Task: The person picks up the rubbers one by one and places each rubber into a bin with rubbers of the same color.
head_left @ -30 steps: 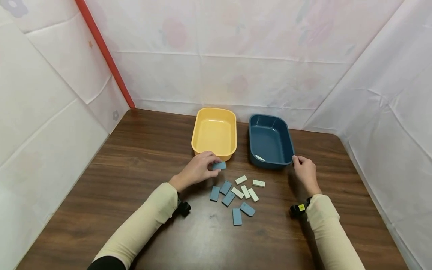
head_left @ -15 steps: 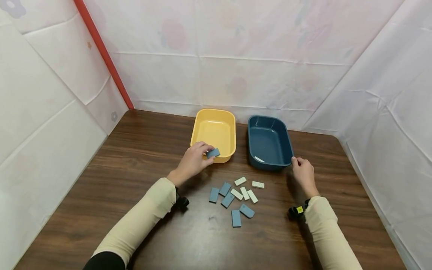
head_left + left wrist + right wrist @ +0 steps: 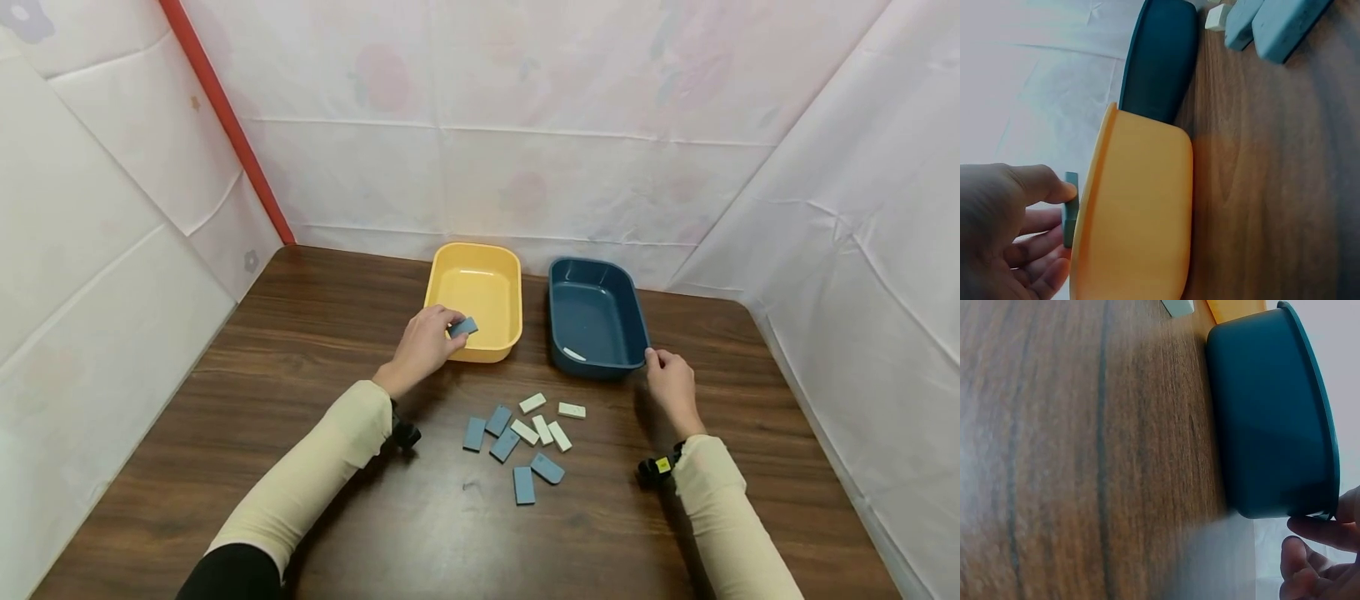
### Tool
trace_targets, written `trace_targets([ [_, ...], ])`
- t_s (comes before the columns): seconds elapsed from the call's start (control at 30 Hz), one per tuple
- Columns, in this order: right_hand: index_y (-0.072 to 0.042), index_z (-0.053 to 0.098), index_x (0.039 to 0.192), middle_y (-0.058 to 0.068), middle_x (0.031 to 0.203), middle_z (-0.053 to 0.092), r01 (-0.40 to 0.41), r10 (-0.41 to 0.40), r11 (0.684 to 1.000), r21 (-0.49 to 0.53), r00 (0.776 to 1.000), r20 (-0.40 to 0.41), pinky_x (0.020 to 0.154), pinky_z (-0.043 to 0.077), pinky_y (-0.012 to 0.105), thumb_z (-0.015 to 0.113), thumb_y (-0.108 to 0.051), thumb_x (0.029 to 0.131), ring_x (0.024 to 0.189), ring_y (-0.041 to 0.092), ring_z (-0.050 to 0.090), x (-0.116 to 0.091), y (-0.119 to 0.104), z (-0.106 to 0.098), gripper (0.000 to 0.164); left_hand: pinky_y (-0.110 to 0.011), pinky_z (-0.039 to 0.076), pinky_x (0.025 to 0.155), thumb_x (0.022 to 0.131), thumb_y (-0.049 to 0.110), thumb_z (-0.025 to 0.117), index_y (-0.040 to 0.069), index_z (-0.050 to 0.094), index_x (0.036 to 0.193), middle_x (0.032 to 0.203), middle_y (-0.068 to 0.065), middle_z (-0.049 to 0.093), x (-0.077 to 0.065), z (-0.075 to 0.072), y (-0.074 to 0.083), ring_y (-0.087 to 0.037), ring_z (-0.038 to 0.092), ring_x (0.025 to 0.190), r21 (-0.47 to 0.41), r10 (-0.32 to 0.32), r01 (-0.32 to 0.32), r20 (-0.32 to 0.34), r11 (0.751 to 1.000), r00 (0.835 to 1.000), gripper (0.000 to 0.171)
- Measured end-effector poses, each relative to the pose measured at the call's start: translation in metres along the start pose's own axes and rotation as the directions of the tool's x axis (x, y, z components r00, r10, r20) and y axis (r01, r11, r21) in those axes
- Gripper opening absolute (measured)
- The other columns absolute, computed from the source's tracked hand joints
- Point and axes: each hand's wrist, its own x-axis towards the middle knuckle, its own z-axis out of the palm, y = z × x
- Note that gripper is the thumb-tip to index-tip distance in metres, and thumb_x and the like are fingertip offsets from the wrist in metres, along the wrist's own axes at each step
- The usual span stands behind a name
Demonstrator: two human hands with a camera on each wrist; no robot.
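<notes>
My left hand (image 3: pixel 423 346) pinches a blue-grey rectangular block (image 3: pixel 464 327) between thumb and fingers. In the head view the block overlaps the near left part of the yellow bin (image 3: pixel 517 321); the left wrist view shows it upright beside that bin's rim (image 3: pixel 1094 181). At the near right corner of the dark blue bin (image 3: pixel 600 312), my right hand (image 3: pixel 672 387) grips the rim with thumb and fingers. A white piece (image 3: pixel 574 354) lies inside the dark blue bin by its near wall.
Several blue-grey blocks (image 3: pixel 524 485) and several smaller cream blocks (image 3: pixel 572 410) are scattered on the wooden table (image 3: pixel 337 292) in front of the bins. White cloth (image 3: pixel 480 167) closes in the back and sides, with a red pole (image 3: pixel 232 129) at the back left.
My left hand has carried the blue-grey block up and leftward from in front of the yellow bin to over its near rim. My right hand has kept its hold on the dark blue bin.
</notes>
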Motion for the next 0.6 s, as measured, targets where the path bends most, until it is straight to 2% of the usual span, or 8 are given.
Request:
trace_targets([
  [0.13,0.001,0.060,0.088,0.012,0.069,0.052,0.002,-0.002,1.000,0.005,1.000,0.015,0.057,0.033,0.029,0.032,-0.033,0.097,0.065,0.024,0.046,-0.001,0.000,-0.001,0.046,-0.034,0.049,0.076,0.081,0.026,0.065,0.009,0.067,0.101,0.095,-0.006,0.063,0.008,-0.001,-0.001,-0.020,0.057,0.085,0.031,-0.055,0.052,0.081,0.998,0.995,0.027],
  [0.23,0.001,0.059,0.083,0.010,0.066,0.051,0.007,-0.007,1.000,0.019,1.000,0.011,0.055,0.033,0.028,0.033,-0.033,0.097,0.062,0.021,0.044,-0.001,0.000,-0.001,0.045,-0.035,0.050,0.078,0.081,0.027,0.066,0.009,0.068,0.102,0.099,-0.006,0.065,0.015,-0.001,-0.002,-0.020,0.060,0.088,0.036,-0.089,0.085,0.117,0.996,0.989,0.028],
  [0.47,0.001,0.062,0.085,0.012,0.069,0.055,0.004,-0.004,1.000,0.031,1.000,-0.009,0.055,0.035,0.028,0.034,-0.036,0.096,0.062,0.021,0.045,0.000,0.001,-0.001,0.048,-0.037,0.050,0.082,0.083,0.028,0.064,0.010,0.068,0.105,0.105,-0.005,0.067,0.025,-0.001,-0.002,-0.020,0.063,0.093,0.065,-0.131,0.121,0.194,0.991,0.972,0.029],
  [0.6,0.001,0.062,0.082,0.010,0.066,0.054,0.003,-0.002,0.999,0.034,1.000,-0.020,0.054,0.034,0.028,0.035,-0.036,0.096,0.060,0.020,0.043,-0.001,0.000,0.000,0.048,-0.034,0.050,0.077,0.083,0.028,0.064,0.010,0.069,0.102,0.100,-0.003,0.069,0.027,0.000,-0.003,-0.018,0.062,0.085,0.077,-0.146,0.131,0.233,0.988,0.961,0.026],
])
